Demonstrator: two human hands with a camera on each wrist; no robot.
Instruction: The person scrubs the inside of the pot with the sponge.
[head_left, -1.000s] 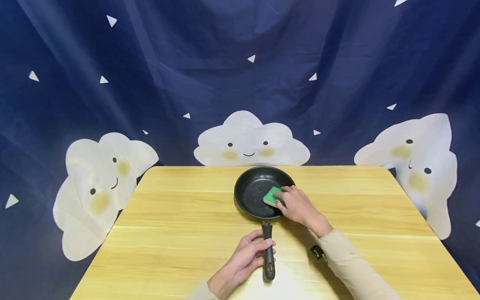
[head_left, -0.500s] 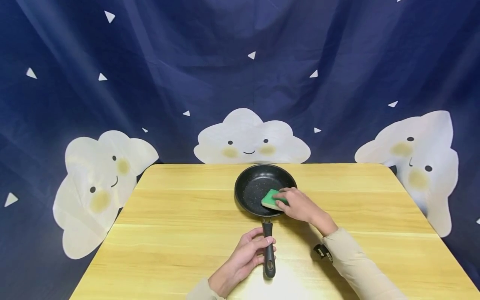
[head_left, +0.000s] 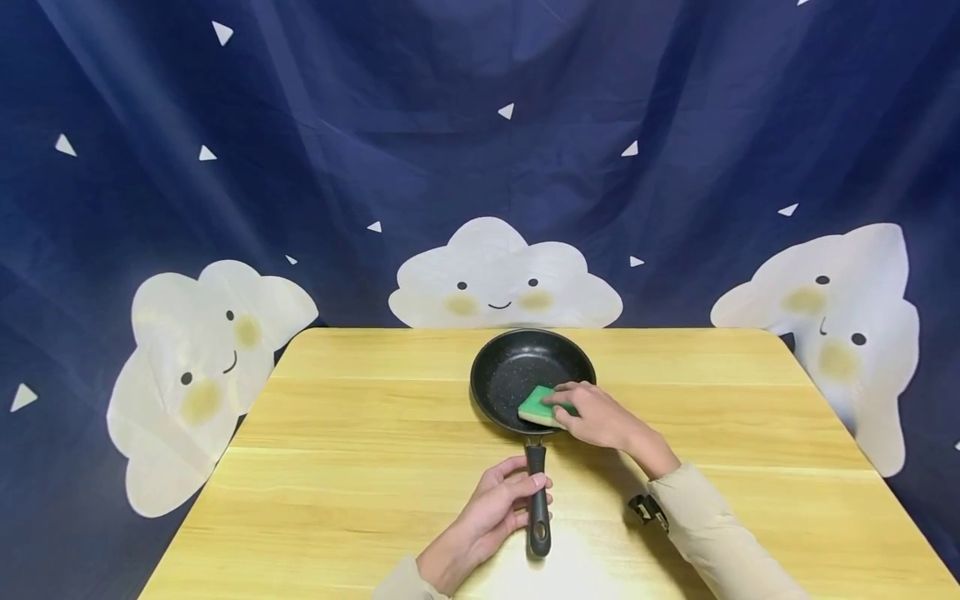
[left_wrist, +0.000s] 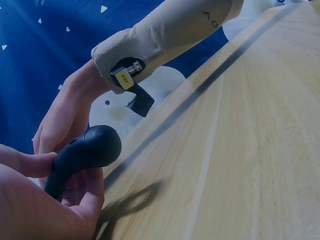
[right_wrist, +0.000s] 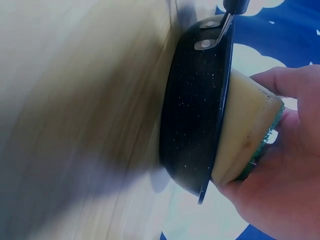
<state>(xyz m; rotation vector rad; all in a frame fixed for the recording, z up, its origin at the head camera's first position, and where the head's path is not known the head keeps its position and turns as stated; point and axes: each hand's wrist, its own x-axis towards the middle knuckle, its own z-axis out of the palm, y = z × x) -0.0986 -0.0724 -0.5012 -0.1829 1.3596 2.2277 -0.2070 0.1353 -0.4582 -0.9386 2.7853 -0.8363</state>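
Note:
A black frying pan (head_left: 510, 375) with pale speckles stands near the back of the table, its handle (head_left: 536, 467) pointing toward me. My left hand (head_left: 491, 512) grips that handle, thumb on top and fingers underneath; in the left wrist view the rounded handle end (left_wrist: 100, 146) pokes out of the grasp. Inside the pan, at its near right part, my right hand (head_left: 600, 417) holds a sponge (head_left: 536, 407), green on top and pale yellow below. From the right wrist view, the yellow side of the sponge (right_wrist: 245, 125) shows above the pan rim, with thumb and fingers around its edges.
The light wooden table (head_left: 360, 483) stretches out on both sides of the pan. Behind it hangs a dark blue curtain (head_left: 420, 108) with white clouds and triangles. A small black device (head_left: 647, 510) is strapped at the right sleeve (head_left: 712, 525).
My right hand has drawn the sponge toward me and slightly left across the pan's inside. The left hand keeps its hold on the handle, and the pan stays in place.

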